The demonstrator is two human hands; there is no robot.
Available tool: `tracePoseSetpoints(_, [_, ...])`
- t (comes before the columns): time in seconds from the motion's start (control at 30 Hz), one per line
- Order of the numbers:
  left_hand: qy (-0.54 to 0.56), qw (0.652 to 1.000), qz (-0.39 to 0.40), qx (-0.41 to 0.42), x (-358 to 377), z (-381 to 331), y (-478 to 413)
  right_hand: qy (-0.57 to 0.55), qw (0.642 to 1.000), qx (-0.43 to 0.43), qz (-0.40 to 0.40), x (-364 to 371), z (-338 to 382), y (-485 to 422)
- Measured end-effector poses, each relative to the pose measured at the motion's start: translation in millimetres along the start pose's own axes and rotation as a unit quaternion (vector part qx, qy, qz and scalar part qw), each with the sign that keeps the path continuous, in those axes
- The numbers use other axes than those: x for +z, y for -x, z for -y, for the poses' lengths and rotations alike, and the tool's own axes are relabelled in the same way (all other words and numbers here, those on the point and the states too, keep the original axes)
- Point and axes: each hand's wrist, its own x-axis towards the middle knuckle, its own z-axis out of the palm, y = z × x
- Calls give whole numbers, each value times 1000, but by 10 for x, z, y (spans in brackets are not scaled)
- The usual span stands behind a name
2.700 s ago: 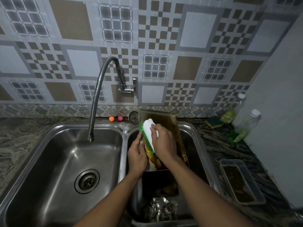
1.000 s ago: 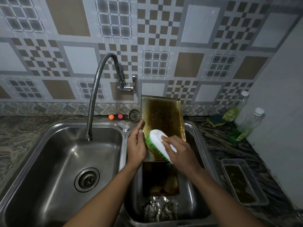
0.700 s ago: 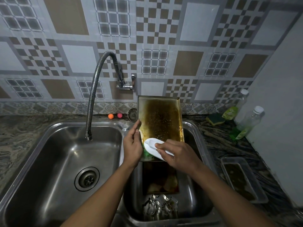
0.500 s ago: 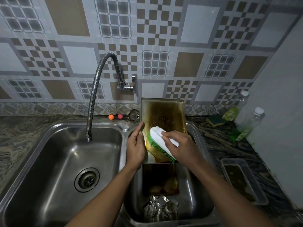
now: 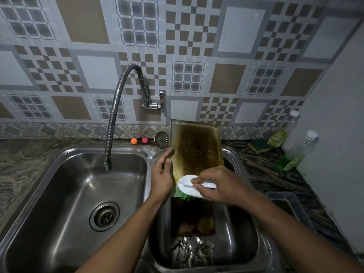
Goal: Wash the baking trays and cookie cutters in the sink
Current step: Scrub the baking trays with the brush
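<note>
A greasy, brown-stained baking tray (image 5: pixel 196 148) stands tilted up in the right basin (image 5: pixel 244 243), leaning toward the wall. My left hand (image 5: pixel 162 175) grips its left edge. My right hand (image 5: pixel 218 184) grips a white scrub brush (image 5: pixel 190 186) with green bristles, pressed against the tray's lower end. A second dark tray (image 5: pixel 192 217) lies in the basin below. Several metal cookie cutters (image 5: pixel 192 252) sit at the basin's near end.
The left basin (image 5: pixel 59 194) holds only its drain, with the flexible tap (image 5: pixel 116 115) hanging over it. On the right counter stand two bottles (image 5: pixel 299 148), a green sponge (image 5: pixel 259 146) and a dirty plastic container (image 5: pixel 285 201). A sink strainer (image 5: pixel 162 139) leans at the back.
The brush has swept up and down the tray face; since half a second ago it has moved down to the tray's lower end. My left hand keeps its hold on the left edge.
</note>
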Motion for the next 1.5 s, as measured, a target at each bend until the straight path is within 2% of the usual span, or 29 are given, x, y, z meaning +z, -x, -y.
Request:
tracePoseSetpoints(0.13, [-22,999,24,-1,-1,-16,18,-25,990,54,-132,-29,-50,-19])
tracePoseSetpoints(0.23, [-6,999,33,1,36,-45,26,1,984,59,-167,87,-15,-124])
tracePoseSetpoints(0.43, [74,996,1,-52,41,-75,-41,-19,994,35,-106,304,72,-89])
tracePoseSetpoints(0.73, [63,996,-2,-63,98,-52,9,-6,1000,9,-21,168,64,11])
tracePoseSetpoints(0.87, [44,998,10,-54,98,-54,48,47,998,-12,26,105,110,53])
tracePoseSetpoints(0.93, [60,996,16,-61,133,-46,89,78,996,-40,21,92,128,24])
tracePoseSetpoints(1.03, [89,994,19,-66,159,-81,99,92,994,-50,-12,75,103,-81])
tracePoseSetpoints(1.13, [57,996,47,-45,123,-147,68,74,996,-27,-46,92,63,-168])
tracePoseSetpoints(1.27, [27,999,28,-26,71,-189,3,-20,993,11,-115,158,103,-190])
tracePoseSetpoints(1.37, [26,999,7,-31,57,-236,-38,-52,976,75,-200,109,152,-268])
tracePoseSetpoints(1.5, [1,1000,15,-21,66,-247,10,-25,948,122,-294,-37,212,-542])
